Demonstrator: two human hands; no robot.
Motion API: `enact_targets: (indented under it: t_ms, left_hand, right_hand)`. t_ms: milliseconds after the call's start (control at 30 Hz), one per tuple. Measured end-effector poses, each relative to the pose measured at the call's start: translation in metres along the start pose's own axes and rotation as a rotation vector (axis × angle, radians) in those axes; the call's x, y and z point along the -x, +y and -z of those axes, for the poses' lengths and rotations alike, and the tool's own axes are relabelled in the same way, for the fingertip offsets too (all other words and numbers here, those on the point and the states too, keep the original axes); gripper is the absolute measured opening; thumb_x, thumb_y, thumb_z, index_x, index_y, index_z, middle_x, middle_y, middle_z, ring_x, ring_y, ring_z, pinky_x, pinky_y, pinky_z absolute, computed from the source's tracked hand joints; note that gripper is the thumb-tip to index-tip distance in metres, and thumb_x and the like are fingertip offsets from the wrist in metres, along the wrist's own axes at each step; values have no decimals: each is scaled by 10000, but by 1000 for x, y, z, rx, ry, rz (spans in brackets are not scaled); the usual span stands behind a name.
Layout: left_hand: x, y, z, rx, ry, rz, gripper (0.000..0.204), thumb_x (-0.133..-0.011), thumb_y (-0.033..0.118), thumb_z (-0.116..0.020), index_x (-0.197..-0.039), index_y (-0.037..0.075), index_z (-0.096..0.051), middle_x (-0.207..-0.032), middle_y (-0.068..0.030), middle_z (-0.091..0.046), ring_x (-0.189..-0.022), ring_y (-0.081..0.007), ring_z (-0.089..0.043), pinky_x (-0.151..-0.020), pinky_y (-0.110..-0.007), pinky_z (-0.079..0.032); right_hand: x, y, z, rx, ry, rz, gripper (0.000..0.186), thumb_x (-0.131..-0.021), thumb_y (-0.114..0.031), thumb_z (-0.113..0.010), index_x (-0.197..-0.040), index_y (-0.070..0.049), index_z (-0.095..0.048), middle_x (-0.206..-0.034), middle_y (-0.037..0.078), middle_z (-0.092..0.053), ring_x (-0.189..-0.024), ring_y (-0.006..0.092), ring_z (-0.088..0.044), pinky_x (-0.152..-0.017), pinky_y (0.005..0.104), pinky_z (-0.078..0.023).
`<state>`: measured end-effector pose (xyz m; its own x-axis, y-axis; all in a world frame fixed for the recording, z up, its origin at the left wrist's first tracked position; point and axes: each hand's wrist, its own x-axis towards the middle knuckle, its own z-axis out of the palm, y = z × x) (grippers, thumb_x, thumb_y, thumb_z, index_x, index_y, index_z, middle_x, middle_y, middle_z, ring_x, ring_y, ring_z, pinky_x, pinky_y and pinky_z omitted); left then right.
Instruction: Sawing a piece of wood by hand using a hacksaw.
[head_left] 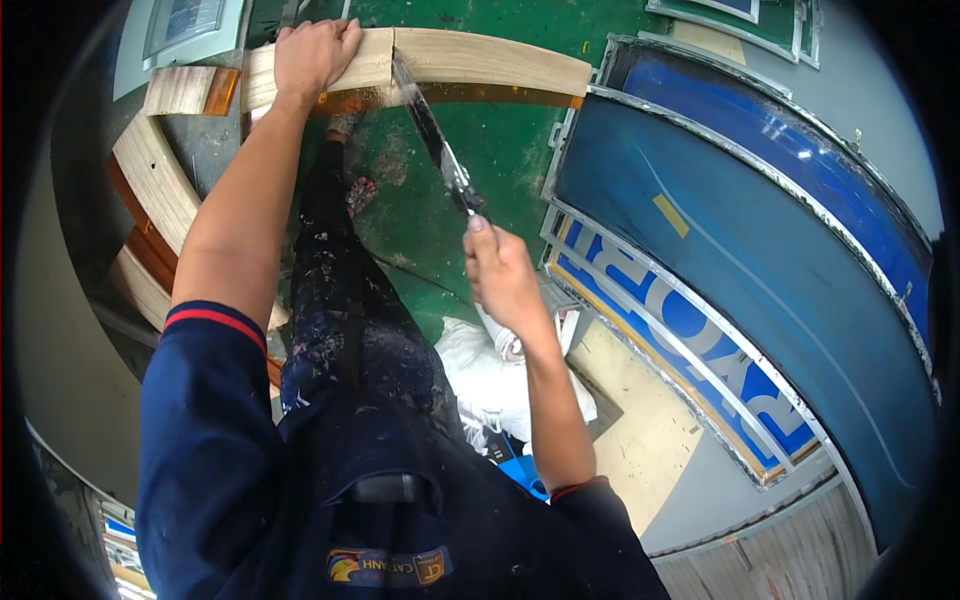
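Note:
A pale wooden plank with an orange-brown lower edge lies across the far side of the view. My left hand grips it near its left part, fingers curled over the far edge. In my right hand is the handle of a handsaw, held closed in front of my body. The saw's blade slants away to the left, its far end at a dark cut line across the plank. That cut lies just right of my left hand. The plank's right end juts out over the green floor.
Shorter wood pieces lie at the left. Large framed screens in blue and teal lean at the right. A white plastic bag sits on the green floor beside my leg, next to a pale board.

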<state>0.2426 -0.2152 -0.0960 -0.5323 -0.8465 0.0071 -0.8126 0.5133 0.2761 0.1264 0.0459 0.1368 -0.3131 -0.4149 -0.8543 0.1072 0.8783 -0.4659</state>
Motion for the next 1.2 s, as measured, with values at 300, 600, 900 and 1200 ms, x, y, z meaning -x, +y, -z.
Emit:
enact_targets:
  t_ms: [300,600,900,1200]
  left_hand:
    - [-8,15,8,39,-20,6,411,-953,410,-470,-834,121,-737,-794,-118,-709,-823,-285,-676,-789,-445,-470]
    - [6,11,9,9,-200,-1,439,-970,438,-432,-939,128,-741,-910,-118,-726,-897,-306,-676,-824,-449,-471]
    - [10,20,7,51,-91,-42,422,-957,423,-447,-902,123,-737,-860,-124,-720,-883,-308,-669,-829,-446,-462]
    - [1,14,7,-29,-92,-16,462,-972,444,-424,-936,112,-743,-915,-155,-717,-927,-312,-666,-858,-435,-459]
  right_hand:
    - [-11,-16,35,-46,-38,-147,473,-1033,-497,-419,-752,-117,-442,-535,-69,-314,-402,27,-278,-356,225,-216]
    - [13,33,-20,52,115,162,502,-1037,-372,-442,-761,43,-504,-596,179,-441,-570,237,-441,-582,417,-416]
    - [10,76,0,-187,120,-58,470,-1044,-440,-423,-735,-87,-464,-537,-59,-375,-417,51,-355,-376,254,-278]
    - [63,62,-13,-11,142,119,379,-1021,-308,-489,-984,52,-603,-762,252,-592,-679,344,-582,-675,409,-458]
